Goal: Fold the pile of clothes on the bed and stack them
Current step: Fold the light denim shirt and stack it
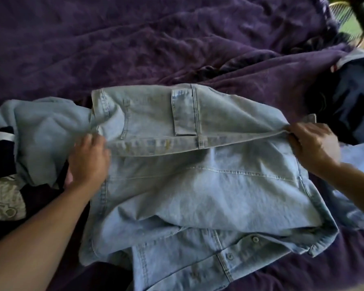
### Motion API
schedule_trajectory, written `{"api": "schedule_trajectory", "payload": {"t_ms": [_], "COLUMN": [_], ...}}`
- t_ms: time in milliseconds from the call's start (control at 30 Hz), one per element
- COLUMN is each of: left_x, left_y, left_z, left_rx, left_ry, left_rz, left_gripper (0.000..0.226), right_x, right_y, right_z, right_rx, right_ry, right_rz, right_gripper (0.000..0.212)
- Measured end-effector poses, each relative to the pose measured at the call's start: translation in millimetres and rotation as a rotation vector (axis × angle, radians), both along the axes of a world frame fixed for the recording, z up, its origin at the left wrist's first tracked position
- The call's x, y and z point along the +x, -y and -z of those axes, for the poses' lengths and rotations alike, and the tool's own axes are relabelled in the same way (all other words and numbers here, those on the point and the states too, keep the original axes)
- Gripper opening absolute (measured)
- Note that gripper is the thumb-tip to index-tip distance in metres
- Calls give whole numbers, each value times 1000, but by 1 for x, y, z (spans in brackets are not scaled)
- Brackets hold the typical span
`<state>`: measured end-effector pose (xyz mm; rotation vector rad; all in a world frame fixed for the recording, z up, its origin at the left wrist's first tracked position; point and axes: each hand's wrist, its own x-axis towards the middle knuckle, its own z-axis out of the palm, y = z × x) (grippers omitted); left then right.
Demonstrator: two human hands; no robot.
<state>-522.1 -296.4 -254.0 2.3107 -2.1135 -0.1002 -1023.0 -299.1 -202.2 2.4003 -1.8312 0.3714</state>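
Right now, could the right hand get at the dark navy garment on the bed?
Probably yes: the right hand is close beside the dark navy garment, nothing between, though it must first release the pale-blue denim shirt.

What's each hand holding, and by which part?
Both hold the denim jacket by its folded-over band: left hand grips the left end, right hand pinches the right end.

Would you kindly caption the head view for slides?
Left hand and right hand fold denim shirt on purple bedspread.

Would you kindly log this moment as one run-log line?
step: folding denim shirt | left hand: holds fold edge | right hand: pinches fold edge | surface: purple blanket
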Motion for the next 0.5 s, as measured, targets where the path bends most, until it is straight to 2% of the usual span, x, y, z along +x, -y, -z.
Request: {"api": "schedule_trajectory", "payload": {"t_ms": [33,67,133,167,200,233,267,300,367,400,467,500], "left_x": [10,15,12,8,2,-6,-9,-9,-5,-3,-3,-5], "left_y": [-6,-12,-21,-21,-18,-13,-9,-3,9,14,18,19], "left_z": [-6,-11,-12,-10,-9,-9,-6,-1,5,8,13,13], "left_rx": [24,110,394,463,467,404,283,171,78,99,142,135], "left_ry": [49,126,255,307,314,260,148,-20,-387,-501,-554,-563], "left_rz": [49,99,118,105,97,86,40,-88,-459,-587,-605,-602], "left_gripper": [15,15,20,23,23,23,23,24,35,40,26,18], "right_x": [4,8,25,32,38,47,53,59,66,65,64,64], "right_y": [-7,-13,-21,-21,-19,-11,-1,12,49,68,98,105], "right_z": [0,4,9,10,11,9,9,8,11,15,26,34], "right_rx": [31,152,657,892,1045,1085,1016,882,600,547,627,707], "right_ry": [-35,-102,-361,-449,-409,-266,-104,-26,-64,-22,79,68], "right_rz": [-56,-99,-70,-19,38,73,94,110,183,265,454,499], "right_gripper": [20,20,19,24,28,29,24,20,21,30,54,58]}}
